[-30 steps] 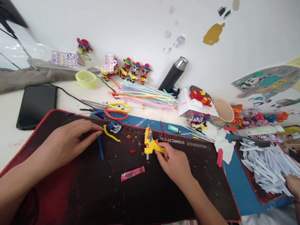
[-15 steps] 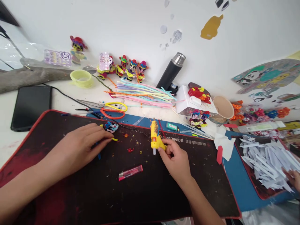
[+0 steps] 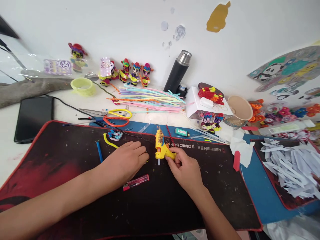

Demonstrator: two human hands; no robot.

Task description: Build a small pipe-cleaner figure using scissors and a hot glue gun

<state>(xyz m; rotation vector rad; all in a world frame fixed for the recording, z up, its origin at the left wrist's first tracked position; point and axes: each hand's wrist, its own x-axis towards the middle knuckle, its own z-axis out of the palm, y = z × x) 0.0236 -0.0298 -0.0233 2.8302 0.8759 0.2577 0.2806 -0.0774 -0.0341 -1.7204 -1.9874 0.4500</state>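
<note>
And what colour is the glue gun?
The glue gun is mostly yellow, with some blue and dark staining; see the head view.

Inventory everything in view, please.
mats: two, black, front and right
glue gun: one, yellow, centre
lighter: one, pink, front mat
stick: one, blue, front mat
curved piece: one, yellow, front mat
pipe cleaners: many, pastel, rear
scissors: at least one, orange and yellow, left
figures: several, multicoloured, rear
flask: one, black, rear
box: one, white, rear right
bowl: one, beige, rear right
flat device: one, black, left
paper strips: many, white, right mat
left hand: one, bare, centre
right hand: one, bare, holding glue gun
</note>
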